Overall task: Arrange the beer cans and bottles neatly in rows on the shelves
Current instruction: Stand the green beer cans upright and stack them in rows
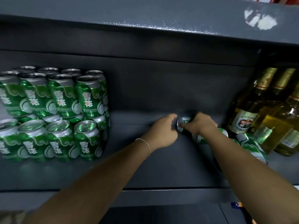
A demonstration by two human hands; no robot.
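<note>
Both hands (pixel 163 130) (pixel 200 125) gripping green can (pixel 184 122) — sideways, silver end showing

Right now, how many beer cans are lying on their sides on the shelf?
3 that I can see: one can between both hands, a second under the right forearm, a third before the bottles. The arm may hide more.

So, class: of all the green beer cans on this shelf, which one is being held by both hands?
The can lying on its side mid-shelf, its silver end showing between the left hand and right hand. The stacked cans on the left stand upright, untouched.
</note>
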